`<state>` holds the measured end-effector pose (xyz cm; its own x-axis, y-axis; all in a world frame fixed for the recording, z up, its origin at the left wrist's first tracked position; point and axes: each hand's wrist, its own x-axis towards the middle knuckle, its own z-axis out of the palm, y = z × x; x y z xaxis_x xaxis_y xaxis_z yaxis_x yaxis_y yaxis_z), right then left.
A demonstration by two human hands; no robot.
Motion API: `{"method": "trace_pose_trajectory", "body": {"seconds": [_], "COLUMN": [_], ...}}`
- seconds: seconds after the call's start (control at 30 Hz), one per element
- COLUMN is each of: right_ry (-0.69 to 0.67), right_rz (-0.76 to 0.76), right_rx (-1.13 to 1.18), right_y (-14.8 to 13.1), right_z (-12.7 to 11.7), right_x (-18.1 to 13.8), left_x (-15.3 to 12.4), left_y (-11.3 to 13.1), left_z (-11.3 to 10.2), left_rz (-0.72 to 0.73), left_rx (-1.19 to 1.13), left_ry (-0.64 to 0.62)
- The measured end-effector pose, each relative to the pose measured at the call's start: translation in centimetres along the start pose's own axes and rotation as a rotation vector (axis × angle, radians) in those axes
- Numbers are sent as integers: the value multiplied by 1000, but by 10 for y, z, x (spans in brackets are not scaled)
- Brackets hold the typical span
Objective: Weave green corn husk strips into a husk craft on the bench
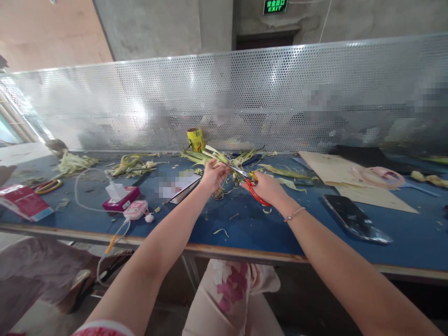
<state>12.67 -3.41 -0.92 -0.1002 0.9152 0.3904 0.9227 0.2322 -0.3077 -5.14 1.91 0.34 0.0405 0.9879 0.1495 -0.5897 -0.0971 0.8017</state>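
The right hand (266, 187), fingers curled round red-handled metal scissors (259, 194), points them forward-left at pale-green leaf strips (214, 153) the left hand (213, 175) pinches.

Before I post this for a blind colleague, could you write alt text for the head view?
A person's right-hand grip holds red-handled scissors, blades by the pale green strips in the left-hand grip, above a blue tabletop. More plant scraps lie around, with a dark phone to the right and a perforated metal screen behind.
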Motion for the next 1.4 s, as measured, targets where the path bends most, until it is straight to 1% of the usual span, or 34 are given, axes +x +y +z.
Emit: {"method": "trace_pose_trajectory", "body": {"seconds": [0.27, 0.57, 0.77, 0.9, 1.07, 1.17, 1.3, 1.4], "right_ry": [5, -16, -39, 11, 90, 120, 207, 245], "right_rz": [66, 125, 141, 144, 116, 63, -78, -104], "right_rx": [15, 36, 83, 52, 75, 68, -68, -142], "right_y": [-2, -4, -4, 3, 14, 17, 17, 19], "right_z": [-3, -10, -10, -7, -3, -2, -4, -8], "right_x": [-1, -2, 2, 5, 8, 8, 6, 5], "left_x": [1, -1, -1, 2, 1, 1, 5, 12], "left_y": [-1, 0, 2, 2, 4, 5, 4, 3], "left_z": [-3, 0, 1, -1, -1, 0, -3, -10], "left_rz": [26, 18, 32, 27, -30, -54, -42, -3], "left_rx": [34, -5, -37, -50, -26, -27, -20, -13], "left_ry": [-66, -24, -41, -40, 0, 3, 10, 42]}}
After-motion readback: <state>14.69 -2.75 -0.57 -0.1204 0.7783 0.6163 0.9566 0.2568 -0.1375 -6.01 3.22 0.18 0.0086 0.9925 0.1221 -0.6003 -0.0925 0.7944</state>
